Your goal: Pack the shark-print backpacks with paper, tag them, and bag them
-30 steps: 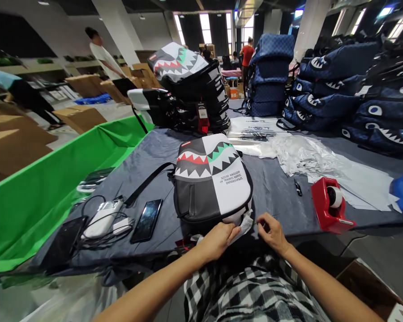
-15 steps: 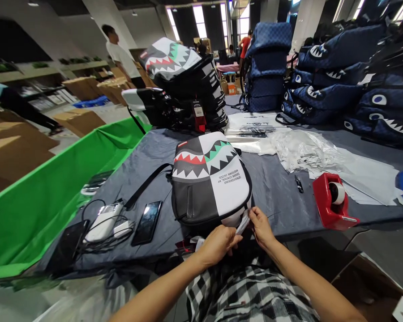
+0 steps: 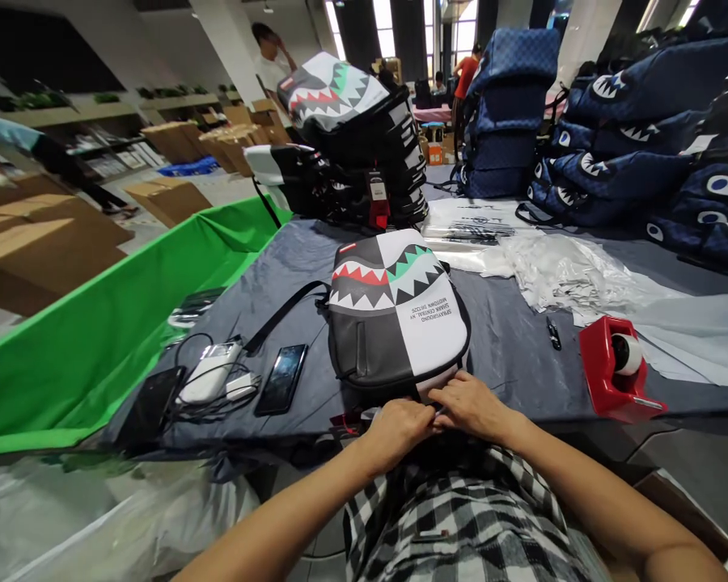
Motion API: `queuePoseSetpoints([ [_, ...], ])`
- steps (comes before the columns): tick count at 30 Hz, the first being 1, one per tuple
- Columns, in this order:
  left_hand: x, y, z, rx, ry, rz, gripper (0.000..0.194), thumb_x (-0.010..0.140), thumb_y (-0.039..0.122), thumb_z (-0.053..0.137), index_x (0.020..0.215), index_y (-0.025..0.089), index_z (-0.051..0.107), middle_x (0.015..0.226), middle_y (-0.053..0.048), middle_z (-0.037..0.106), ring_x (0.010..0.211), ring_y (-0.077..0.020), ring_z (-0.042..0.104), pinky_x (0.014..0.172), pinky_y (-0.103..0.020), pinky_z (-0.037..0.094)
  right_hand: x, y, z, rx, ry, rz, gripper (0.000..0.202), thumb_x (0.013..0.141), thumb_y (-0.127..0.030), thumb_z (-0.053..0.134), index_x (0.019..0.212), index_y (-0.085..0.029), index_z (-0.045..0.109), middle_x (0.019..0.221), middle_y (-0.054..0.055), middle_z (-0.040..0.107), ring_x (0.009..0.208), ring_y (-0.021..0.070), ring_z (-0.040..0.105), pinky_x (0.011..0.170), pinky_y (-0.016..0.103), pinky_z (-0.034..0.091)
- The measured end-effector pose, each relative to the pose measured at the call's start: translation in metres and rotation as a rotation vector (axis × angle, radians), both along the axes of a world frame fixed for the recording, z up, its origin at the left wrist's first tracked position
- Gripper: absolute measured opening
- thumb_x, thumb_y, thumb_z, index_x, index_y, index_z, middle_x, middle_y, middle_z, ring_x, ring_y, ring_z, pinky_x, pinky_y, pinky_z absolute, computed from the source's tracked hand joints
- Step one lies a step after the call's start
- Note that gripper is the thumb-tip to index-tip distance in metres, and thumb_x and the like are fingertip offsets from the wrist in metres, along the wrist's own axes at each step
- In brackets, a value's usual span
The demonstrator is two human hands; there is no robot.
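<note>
A small black, grey and white bag (image 3: 400, 319) with a printed shark mouth lies on the table in front of me, its lettering upside down to my view. My left hand (image 3: 397, 432) is closed at the bag's near edge. Touching it from the right is my right hand (image 3: 470, 406), its fingers bent and pinched low at the bag's near right corner. Between the fingertips only a sliver of a pale, crumpled strip shows; my fingers hide the rest. A black strap (image 3: 288, 315) runs from the bag's left side. Left of my left hand, a red tag (image 3: 344, 422) hangs by the table edge.
Left of the bag lie a phone (image 3: 282, 378) and a white charger (image 3: 211, 372) with cables. A red tape dispenser (image 3: 612, 368) stands right, near clear plastic bags (image 3: 570, 271). Stacked bags (image 3: 352, 153) and blue bags (image 3: 510, 113) rise behind. Green sheeting (image 3: 127, 323) borders the left.
My hands have come together at the bag's near edge, and the pale strip stretched between them is now mostly covered. The view has shifted slightly left, while the bag stays on the table.
</note>
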State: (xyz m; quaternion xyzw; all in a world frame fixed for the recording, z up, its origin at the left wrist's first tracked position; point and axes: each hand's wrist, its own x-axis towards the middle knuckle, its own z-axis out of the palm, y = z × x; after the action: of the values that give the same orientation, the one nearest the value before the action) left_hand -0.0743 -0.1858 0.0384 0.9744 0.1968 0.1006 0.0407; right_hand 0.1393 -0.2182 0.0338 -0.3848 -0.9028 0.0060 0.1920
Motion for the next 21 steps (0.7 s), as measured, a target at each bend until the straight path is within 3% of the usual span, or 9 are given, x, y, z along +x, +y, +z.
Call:
queuePoseSetpoints([
  [4,-0.051,0.012,0.007,0.198,-0.033,-0.131,0.017,0.101,0.023,0.046,0.108,0.016,0.060,0.093,-0.006,0.068,0.082,-0.0182,0.061,0.071,-0.030,0.045,0.008,0.008,-0.005,0.054,0.043,0.031,0.032,0.094,-0.047,0.063,0.098,-0.015,0.061,0.077,0.004,0.070,0.070,0.0185,0.062,0.074,0.034,0.040],
  [7,-0.073,0.027,0.004,0.364,-0.059,-0.186,0.019,0.096,0.012,0.049,0.112,0.016,0.059,0.100,-0.007,0.068,0.085,-0.0177,0.058,0.072,-0.030,0.043,0.010,0.009,-0.002,0.125,0.033,0.034,0.026,0.093,-0.042,0.061,0.091,-0.016,0.060,0.070,0.002,0.067,0.066,0.0172,0.059,0.071,0.033,0.038],
  [11,-0.075,0.043,-0.013,0.437,0.017,-0.175,0.020,0.094,0.010,0.051,0.109,0.019,0.060,0.096,-0.003,0.069,0.079,-0.0151,0.057,0.068,-0.029,0.041,0.005,0.010,-0.001,0.281,-0.015,-0.005,0.017,0.089,-0.034,0.058,0.087,-0.017,0.061,0.063,0.001,0.063,0.060,0.0165,0.054,0.068,0.034,0.036],
  [15,-0.066,0.034,-0.020,0.461,0.025,-0.121,0.018,0.092,0.008,0.052,0.103,0.020,0.061,0.092,-0.003,0.069,0.076,-0.0148,0.059,0.067,-0.029,0.043,0.005,0.012,-0.005,0.409,-0.061,0.017,0.013,0.088,-0.023,0.054,0.095,-0.016,0.063,0.061,0.000,0.061,0.057,0.0167,0.051,0.064,0.034,0.035],
  [18,-0.052,0.008,-0.005,0.335,-0.076,0.039,0.019,0.091,0.012,0.055,0.109,0.018,0.060,0.096,-0.007,0.068,0.088,-0.0198,0.062,0.078,-0.032,0.049,0.008,0.013,-0.008,0.467,-0.036,0.033,0.020,0.094,-0.023,0.048,0.103,-0.014,0.063,0.060,0.001,0.059,0.056,0.0171,0.050,0.061,0.034,0.035],
  [21,-0.025,-0.009,0.024,-0.090,-0.244,0.146,0.038,0.095,0.031,0.056,0.129,0.015,0.052,0.122,-0.014,0.064,0.114,-0.0250,0.059,0.097,-0.038,0.048,0.014,0.019,-0.007,0.485,0.033,0.047,0.032,0.102,-0.030,0.037,0.107,-0.011,0.063,0.059,0.002,0.059,0.056,0.0169,0.049,0.058,0.033,0.034],
])
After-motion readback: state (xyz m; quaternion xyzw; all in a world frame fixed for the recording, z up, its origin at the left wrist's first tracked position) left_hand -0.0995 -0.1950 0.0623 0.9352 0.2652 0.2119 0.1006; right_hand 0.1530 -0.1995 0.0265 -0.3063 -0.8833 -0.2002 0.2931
